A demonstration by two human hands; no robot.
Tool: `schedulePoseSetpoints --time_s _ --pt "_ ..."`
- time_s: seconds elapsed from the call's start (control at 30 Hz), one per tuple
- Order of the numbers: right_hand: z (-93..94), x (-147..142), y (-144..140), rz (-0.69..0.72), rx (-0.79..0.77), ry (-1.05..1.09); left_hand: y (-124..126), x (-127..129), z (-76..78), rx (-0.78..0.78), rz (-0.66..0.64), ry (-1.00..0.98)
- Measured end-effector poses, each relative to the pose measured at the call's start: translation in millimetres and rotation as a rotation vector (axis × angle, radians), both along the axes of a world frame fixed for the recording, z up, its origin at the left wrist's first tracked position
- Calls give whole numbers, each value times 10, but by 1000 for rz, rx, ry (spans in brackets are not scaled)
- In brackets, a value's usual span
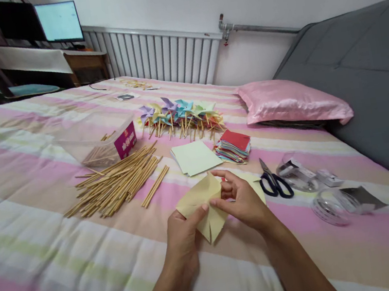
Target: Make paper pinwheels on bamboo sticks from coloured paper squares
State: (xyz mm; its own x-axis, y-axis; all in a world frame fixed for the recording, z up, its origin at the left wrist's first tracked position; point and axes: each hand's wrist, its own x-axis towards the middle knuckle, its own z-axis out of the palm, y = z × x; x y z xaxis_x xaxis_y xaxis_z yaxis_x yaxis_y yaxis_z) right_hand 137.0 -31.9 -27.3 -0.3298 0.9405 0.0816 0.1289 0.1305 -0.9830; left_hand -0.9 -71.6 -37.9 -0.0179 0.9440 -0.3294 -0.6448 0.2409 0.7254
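**Folding yellow paper over the bed**

Your left hand (181, 238) and right hand (242, 202) pinch a folded yellow paper (204, 205) between them, just above the striped bed (48, 247). It looks light, thin and easily creased, so hold it by the edges. Scissors (275, 183) lie to the right, sticks (115, 182) to the left, pinwheels (180, 115) beyond.

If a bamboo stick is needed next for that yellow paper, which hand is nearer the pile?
Probably the left hand: the bamboo sticks lie on its side, while the right hand sits nearer the scissors. Both pinch the yellow paper.
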Motion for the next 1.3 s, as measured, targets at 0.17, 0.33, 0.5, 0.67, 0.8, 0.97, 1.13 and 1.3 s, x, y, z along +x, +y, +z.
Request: schedulePoseSetpoints --time_s 0.17,0.33,0.5,0.67,0.8,0.97,1.13,1.3 --pt "-3 100 32 36 -95 46 -19 -8 28 -14 -63 8" --pt "7 182 40 57 -157 12 -26 -16 14 -9 -75 34" --pt "22 175 16 95 -176 -18 -17 11 -55 -73 -50 200" --pt "9 162 19 102 -152 -9 -22 18 -86 -66 -62 221" --pt "7 158 21 100 -126 -15 -23 12 -99 -45 -73 218" --pt "23 142 10 105 -120 -21 -24 16 -75 -54 -70 212" --pt "15 130 16 111 -107 -17 -28 22 -21 -60 -58 212" --pt "13 128 15 104 -118 -2 -26 20 -36 -74 -53 207"
